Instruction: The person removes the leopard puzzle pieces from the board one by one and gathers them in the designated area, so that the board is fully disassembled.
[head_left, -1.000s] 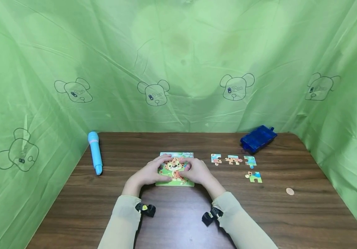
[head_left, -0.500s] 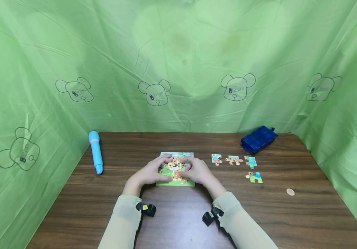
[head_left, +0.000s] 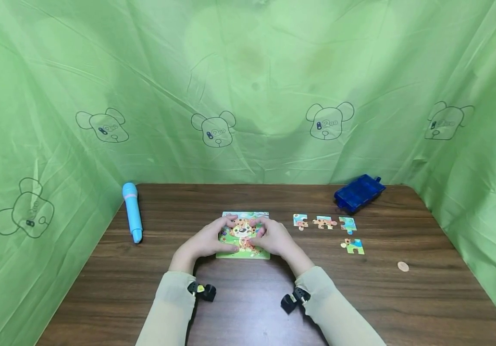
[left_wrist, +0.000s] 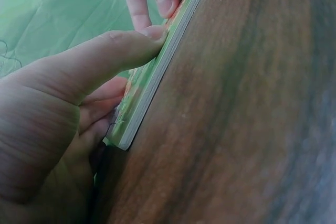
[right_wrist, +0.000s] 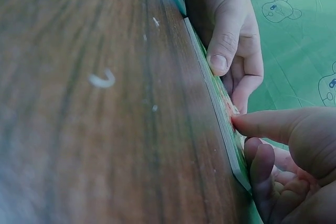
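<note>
A small jigsaw puzzle [head_left: 242, 231] with a spotted cartoon animal on green lies flat at the middle of the table. My left hand [head_left: 204, 240] is at its left side, with the thumb [left_wrist: 118, 51] pressing the picture face and the other fingers along the left edge. From the right, my right hand [head_left: 277, 239] touches the same puzzle. Its thumb [right_wrist: 273, 123] presses the face, and the other fingers are bent beside the board's edge. The right fingers [right_wrist: 262, 169] partly hide that side of the picture.
Several loose puzzle pieces [head_left: 326, 222] lie right of the puzzle. Behind them stands a blue translucent box [head_left: 359, 193]. A pale round disc [head_left: 403, 266] is farther right, and a light-blue toy microphone [head_left: 133, 214] lies by the left edge. Green cloth [head_left: 269, 158] hangs around the table.
My left fingertips have shifted slightly to the left on the puzzle. The right hand and the loose pieces stay where they were.
</note>
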Demonstrator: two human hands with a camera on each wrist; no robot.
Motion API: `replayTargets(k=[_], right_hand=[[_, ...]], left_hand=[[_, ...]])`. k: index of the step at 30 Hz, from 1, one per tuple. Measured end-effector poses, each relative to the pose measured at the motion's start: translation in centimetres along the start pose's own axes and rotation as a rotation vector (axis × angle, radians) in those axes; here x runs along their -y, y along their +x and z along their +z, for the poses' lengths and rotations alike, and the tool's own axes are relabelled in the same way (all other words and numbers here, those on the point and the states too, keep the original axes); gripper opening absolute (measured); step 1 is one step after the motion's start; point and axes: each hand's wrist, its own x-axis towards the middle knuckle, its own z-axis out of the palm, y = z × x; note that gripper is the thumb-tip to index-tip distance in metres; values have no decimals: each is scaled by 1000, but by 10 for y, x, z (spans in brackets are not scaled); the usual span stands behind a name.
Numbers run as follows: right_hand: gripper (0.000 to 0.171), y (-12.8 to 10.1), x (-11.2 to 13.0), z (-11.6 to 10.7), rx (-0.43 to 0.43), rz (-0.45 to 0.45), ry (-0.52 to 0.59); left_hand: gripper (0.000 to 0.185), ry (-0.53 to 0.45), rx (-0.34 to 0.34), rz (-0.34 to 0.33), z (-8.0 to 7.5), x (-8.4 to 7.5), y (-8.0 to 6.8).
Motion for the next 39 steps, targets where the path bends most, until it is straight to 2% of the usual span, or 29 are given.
replayTargets(k=[10, 17, 21, 31, 39], right_hand=[[44, 2, -1, -2, 8, -5, 59], [26, 1, -1, -4, 21, 28, 199], [19, 0, 1, -7, 39, 32, 224], [19, 0, 0, -20, 56, 8, 302], [21, -3, 4, -42, 45, 7, 347]], left_hand=[[61, 18, 1, 1, -1, -1, 0], [61, 30, -5, 6, -1, 1, 0], [66, 34, -8, 12, -1, 0, 0], [79, 29, -9, 12, 1, 1, 1], [86, 33, -8, 13, 2, 4, 2]])
